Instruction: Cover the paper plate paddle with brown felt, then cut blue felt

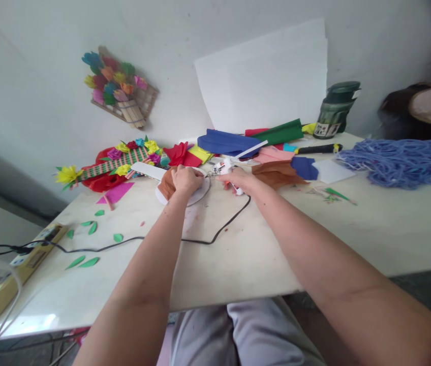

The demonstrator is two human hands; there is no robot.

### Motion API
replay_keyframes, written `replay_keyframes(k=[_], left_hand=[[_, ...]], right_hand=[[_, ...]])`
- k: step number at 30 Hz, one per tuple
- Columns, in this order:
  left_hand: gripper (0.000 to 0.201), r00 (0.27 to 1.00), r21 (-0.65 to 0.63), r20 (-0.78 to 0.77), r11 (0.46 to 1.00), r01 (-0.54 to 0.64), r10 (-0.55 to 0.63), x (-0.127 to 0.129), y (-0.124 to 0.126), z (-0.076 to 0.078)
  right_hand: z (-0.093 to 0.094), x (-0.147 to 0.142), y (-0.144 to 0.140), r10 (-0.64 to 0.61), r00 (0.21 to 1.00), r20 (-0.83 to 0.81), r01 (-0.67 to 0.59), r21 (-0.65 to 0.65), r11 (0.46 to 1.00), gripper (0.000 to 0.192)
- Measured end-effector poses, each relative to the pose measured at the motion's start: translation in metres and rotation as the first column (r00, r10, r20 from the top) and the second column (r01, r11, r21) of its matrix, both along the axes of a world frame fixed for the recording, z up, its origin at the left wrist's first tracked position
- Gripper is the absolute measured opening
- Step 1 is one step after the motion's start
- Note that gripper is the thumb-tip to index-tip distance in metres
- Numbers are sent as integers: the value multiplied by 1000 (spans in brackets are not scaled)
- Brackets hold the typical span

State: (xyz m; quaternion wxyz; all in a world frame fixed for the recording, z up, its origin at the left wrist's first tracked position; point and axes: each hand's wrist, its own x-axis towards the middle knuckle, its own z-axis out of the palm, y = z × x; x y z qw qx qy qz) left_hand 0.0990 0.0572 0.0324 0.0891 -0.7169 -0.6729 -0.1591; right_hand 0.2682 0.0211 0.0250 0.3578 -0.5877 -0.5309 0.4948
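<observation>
In the head view, just above the frame's centre, your left hand (185, 179) is closed over a brown paper piece (168, 184), pressing it onto a white disc (200, 193). Just to its right, your right hand (236, 179) grips a white glue gun (227, 165), its black cord (215, 235) trailing toward lower left.

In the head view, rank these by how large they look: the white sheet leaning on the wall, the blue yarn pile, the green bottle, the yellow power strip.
1. White sheet
2. Blue yarn pile
3. Yellow power strip, though it lies nearer the camera, so its rank is unsure
4. Green bottle
</observation>
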Motion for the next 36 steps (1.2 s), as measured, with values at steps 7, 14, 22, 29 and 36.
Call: replay_keyframes(k=[7,14,22,29,36], left_hand=[[29,999,-40,-33,999,31,-32,-4,5,1],[29,998,-65,-48,998,28,-31,-4,4,4],[28,997,-92,-60,995,47,-53,-3,1,8],[28,993,-111,-97,992,63,-74,-3,0,11],[28,982,-113,-146,988,102,-118,-3,0,11]], right_hand=[[-3,-5,5,16,996,82,-17,13,1000,27],[-7,-7,10,27,995,99,-30,32,999,30],[-9,-9,12,28,994,103,-33,44,998,30],[-13,-8,15,38,992,123,-47,71,996,34],[-2,-6,6,17,991,136,-23,40,999,27]])
